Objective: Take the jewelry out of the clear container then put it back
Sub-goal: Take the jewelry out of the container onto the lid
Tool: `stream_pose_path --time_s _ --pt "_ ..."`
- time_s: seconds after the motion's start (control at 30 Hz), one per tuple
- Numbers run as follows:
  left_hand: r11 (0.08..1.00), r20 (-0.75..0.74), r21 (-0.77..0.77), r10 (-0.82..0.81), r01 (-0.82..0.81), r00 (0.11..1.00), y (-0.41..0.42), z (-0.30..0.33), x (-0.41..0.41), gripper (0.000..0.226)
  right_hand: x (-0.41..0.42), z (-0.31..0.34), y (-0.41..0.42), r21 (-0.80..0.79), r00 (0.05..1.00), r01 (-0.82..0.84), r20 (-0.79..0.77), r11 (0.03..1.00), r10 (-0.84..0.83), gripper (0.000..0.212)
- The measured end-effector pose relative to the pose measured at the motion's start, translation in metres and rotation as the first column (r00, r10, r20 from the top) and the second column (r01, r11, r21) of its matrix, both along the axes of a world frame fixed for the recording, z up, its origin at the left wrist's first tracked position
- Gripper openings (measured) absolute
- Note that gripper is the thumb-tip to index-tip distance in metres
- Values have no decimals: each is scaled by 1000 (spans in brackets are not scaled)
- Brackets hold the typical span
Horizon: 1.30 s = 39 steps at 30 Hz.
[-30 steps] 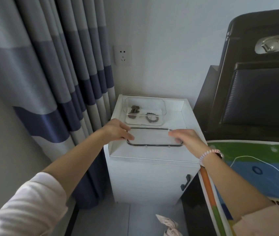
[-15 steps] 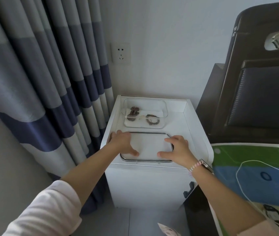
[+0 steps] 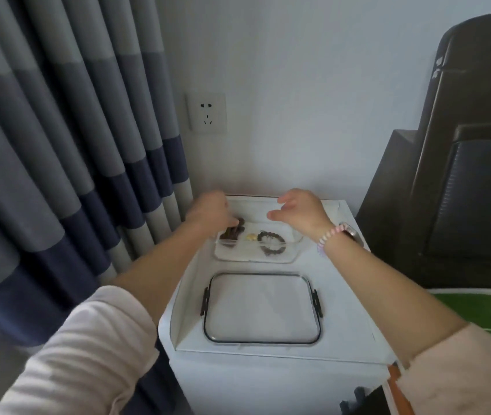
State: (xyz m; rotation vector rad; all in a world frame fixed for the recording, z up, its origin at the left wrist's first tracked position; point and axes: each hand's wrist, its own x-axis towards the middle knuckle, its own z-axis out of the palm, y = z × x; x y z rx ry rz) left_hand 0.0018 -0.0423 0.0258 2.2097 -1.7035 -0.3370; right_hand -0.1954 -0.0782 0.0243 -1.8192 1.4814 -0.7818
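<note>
The clear container (image 3: 283,259) stands open at the back of the white nightstand (image 3: 349,295). Inside lie a brown bead bracelet (image 3: 232,233) on the left, a small yellow piece (image 3: 251,236) in the middle and a dark bead bracelet (image 3: 272,242) on the right. My left hand (image 3: 209,212) reaches into the left side, its fingers curled on the brown bead bracelet. My right hand (image 3: 299,209) hovers over the container's right side with its fingers spread and nothing in it. The container's clear lid (image 3: 260,308) lies flat in front.
A striped grey-blue curtain (image 3: 67,163) hangs to the left. A wall socket (image 3: 206,112) is above the nightstand. A dark padded chair (image 3: 460,181) stands to the right, and a green mat (image 3: 484,310) lies at the lower right.
Both hands have left the lid, which now lies flat on the nightstand, and moved back to the container. My left hand has reached the brown bracelet.
</note>
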Motion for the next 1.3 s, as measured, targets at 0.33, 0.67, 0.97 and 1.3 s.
stream_pose_path --time_s 0.33,0.67,0.97,1.3 --pt "982 536 183 -138 45 833 -36 -36 -22 24 82 -57 -46 293 981 -152 -73 944 181 18" --pt "992 251 67 -119 106 961 -25 -30 -16 43 67 -53 -40 246 981 -121 179 962 78 26" --pt "929 -124 -102 -368 357 921 94 2 -17 82 1 -2 63 169 937 -170 334 971 106 7" --pt "898 -51 288 -332 333 942 129 -41 -27 77 19 -76 116 161 990 -121 -55 979 131 38"
